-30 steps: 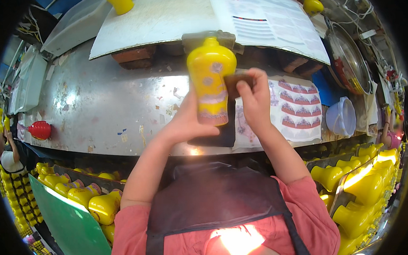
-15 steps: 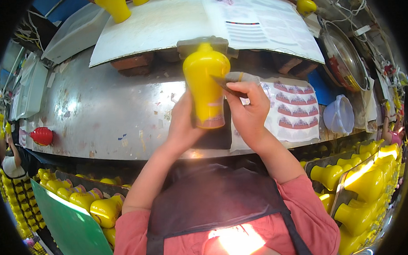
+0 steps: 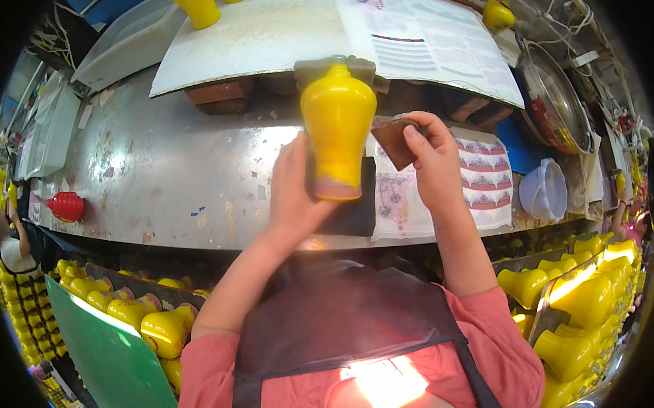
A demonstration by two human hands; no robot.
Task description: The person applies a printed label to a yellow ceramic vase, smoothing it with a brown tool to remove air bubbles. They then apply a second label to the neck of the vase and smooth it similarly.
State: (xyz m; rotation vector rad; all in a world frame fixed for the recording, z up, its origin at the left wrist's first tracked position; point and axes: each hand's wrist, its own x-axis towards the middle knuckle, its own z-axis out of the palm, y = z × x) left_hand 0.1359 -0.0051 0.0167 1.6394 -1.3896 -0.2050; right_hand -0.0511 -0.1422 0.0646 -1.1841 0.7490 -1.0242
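A glossy yellow vase (image 3: 339,123) with a short neck and a pinkish patterned band round its base lies with its neck end away from me, against a grey-brown block (image 3: 371,68). My left hand (image 3: 291,187) holds it along its left side near the base; some of the fingers are hidden by the vase. Off to the right of the vase, my right hand (image 3: 436,152) pinches a flat brown scraper (image 3: 395,143) between thumb and fingers, apart from the vase. Below that hand lie printed decal sheets (image 3: 486,169) with rows of pink and purple curved bands.
A white board (image 3: 254,50) raised on bricks (image 3: 218,93) spans the far side of the metal table (image 3: 158,175). A red container (image 3: 66,206) stands at left, a pale bucket (image 3: 544,189) at right. Racks of yellow vases (image 3: 565,303) flank me, with a green panel (image 3: 107,352) at left.
My right hand has drawn the scraper away from the vase to the right, and its flat face now shows. The left hand still holds the vase. The view has shifted slightly.
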